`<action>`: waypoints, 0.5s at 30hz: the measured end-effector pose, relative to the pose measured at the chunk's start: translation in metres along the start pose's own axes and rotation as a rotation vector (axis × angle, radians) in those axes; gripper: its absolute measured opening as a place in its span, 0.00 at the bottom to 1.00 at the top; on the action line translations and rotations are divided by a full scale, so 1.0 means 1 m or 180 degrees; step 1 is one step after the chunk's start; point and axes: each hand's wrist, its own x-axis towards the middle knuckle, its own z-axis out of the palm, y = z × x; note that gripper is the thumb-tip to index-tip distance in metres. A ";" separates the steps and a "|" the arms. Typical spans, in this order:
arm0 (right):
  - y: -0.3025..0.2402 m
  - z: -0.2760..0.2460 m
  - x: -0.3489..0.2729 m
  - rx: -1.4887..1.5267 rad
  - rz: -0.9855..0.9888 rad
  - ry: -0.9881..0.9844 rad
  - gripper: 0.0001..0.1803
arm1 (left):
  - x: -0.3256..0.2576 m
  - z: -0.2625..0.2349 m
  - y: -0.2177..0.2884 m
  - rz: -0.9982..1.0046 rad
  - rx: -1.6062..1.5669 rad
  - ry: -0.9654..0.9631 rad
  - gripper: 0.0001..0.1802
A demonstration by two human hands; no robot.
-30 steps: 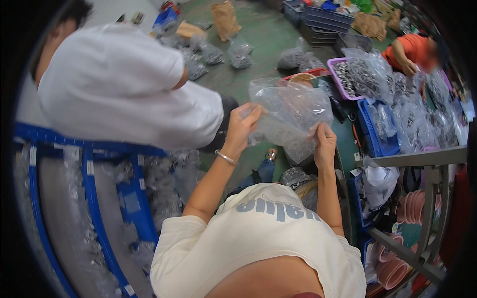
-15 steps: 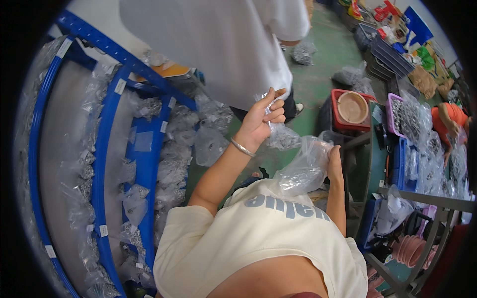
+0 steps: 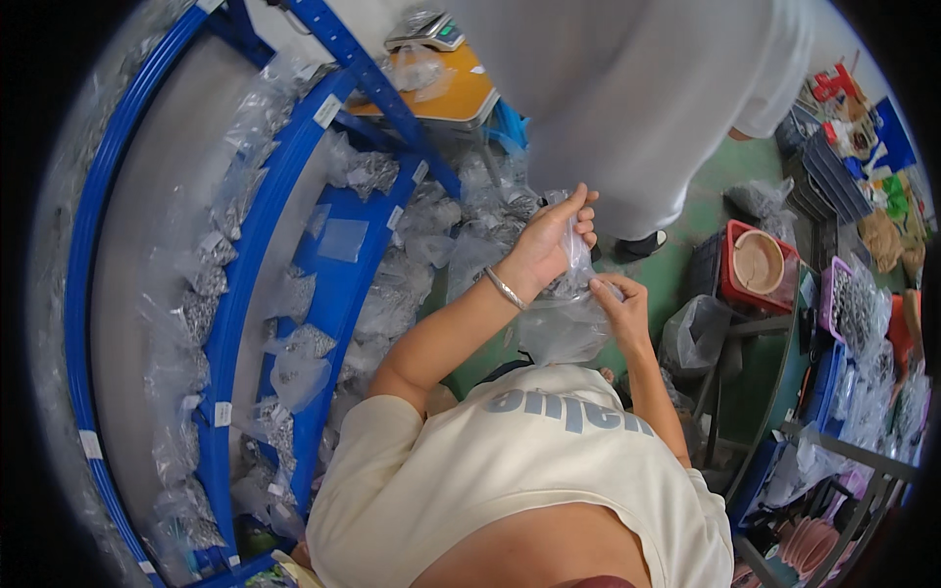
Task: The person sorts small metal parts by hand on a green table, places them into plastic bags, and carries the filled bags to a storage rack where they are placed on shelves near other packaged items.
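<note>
Both hands grip a clear bag point(image 3: 564, 318) at chest height: left hand point(image 3: 551, 243) pinches its top, right hand point(image 3: 619, 309) clasps its side. Blue rack point(image 3: 250, 245) of bagged parts stands left.

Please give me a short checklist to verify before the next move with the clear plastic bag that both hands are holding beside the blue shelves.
1. Left hand grips the top of the clear plastic bag: ok.
2. Right hand holds the bag's side: ok, fingers rest on the plastic.
3. Bag's mouth closed: cannot tell, the left hand covers it.
4. Bag's contents: cannot tell, only a few small dark pieces show through the crumpled plastic.
5. Room toward the blue shelf rack: not ok, it is crowded with other filled bags.
6. Space ahead: not ok, a person in a white shirt stands close behind the bag.
</note>
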 end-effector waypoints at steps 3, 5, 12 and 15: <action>-0.004 0.016 0.004 0.0238 0.0065 0.0021 0.12 | -0.014 -0.028 0.013 0.0208 -0.0021 -0.0224 0.16; -0.004 0.025 0.006 0.0567 0.0091 -0.0111 0.11 | -0.025 -0.040 0.018 0.0568 0.0246 -0.0454 0.20; -0.012 0.032 0.015 0.1555 0.0826 -0.0756 0.10 | -0.088 -0.082 0.021 0.1091 0.4769 -0.0488 0.42; -0.010 0.037 0.016 0.1725 0.1051 -0.0830 0.10 | -0.108 -0.082 0.007 0.0952 0.3876 -0.0400 0.36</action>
